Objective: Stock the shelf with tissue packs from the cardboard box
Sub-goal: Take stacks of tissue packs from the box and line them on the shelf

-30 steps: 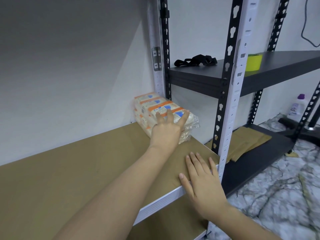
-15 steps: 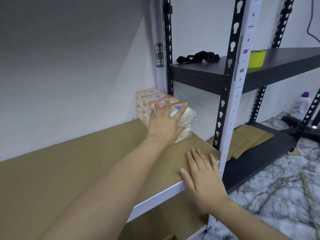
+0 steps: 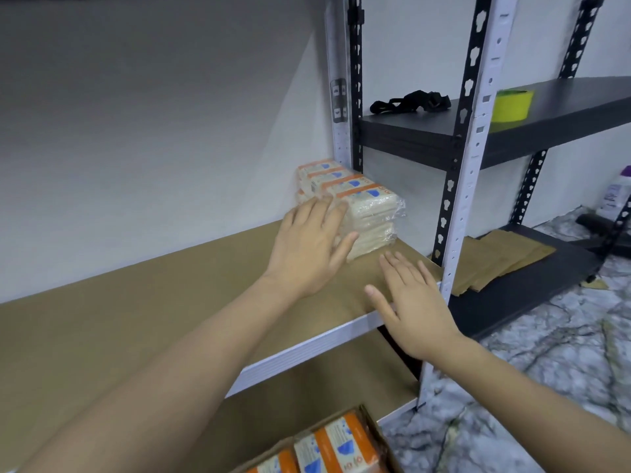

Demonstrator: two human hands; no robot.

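Note:
Several orange-and-white tissue packs stand stacked in the back right corner of the brown shelf board. My left hand is flat and open against the left front side of that stack. My right hand hovers open over the shelf's front right edge, fingers spread, holding nothing. At the bottom of the view, the cardboard box shows more tissue packs inside it.
White and black slotted uprights flank the shelf's right end. A black shelf unit to the right holds a yellow tape roll and a black strap. Brown paper lies on its lower shelf. A white bottle stands on the marble floor.
My left hand slid from the front of the stack to its left side. The right hand lifted slightly off the shelf edge. The view tilted down, revealing the box.

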